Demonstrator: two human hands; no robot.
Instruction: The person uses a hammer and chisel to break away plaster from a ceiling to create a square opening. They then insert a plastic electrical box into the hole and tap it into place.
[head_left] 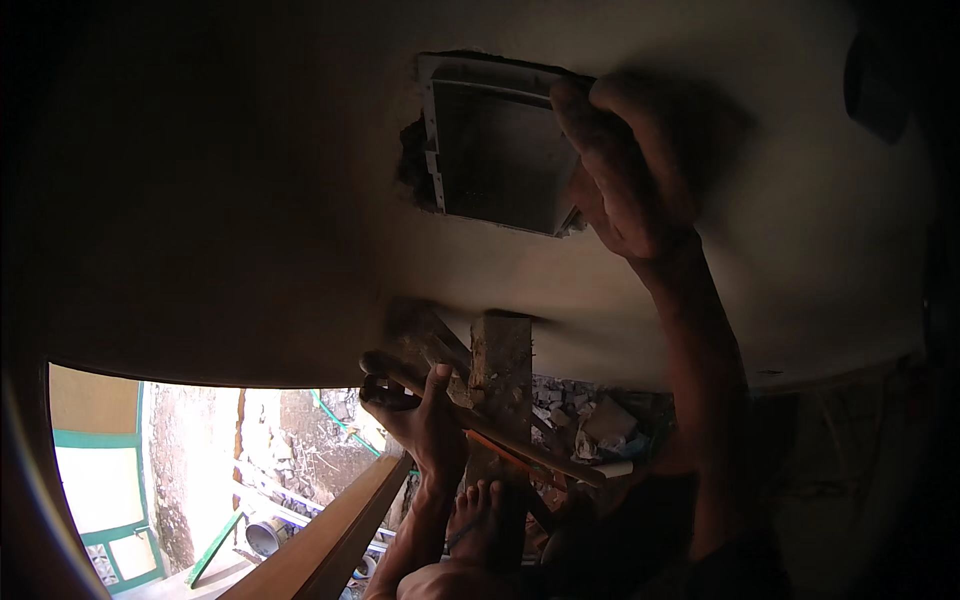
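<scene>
A square grey metal box (pixel 505 150) sits in a rough-edged hole cut in the pale wall (pixel 620 300). My right hand (pixel 635 170) is raised to the box's right side, its fingers stretched out along the upper right corner and touching the rim. Lower down, my left hand (pixel 425 430) is closed round what looks like a hammer (pixel 535 455), with a long wooden handle slanting down to the right. Deep shade hides most of the tool's head and part of the grip.
Beside the left hand stands a rough block (pixel 503 360) against the wall. A wooden beam (pixel 335 525) slants up from below. My bare foot (pixel 480 515) rests above rubble (pixel 600 420). Lower left are a metal bucket (pixel 265 537) and a green-framed door (pixel 100 440).
</scene>
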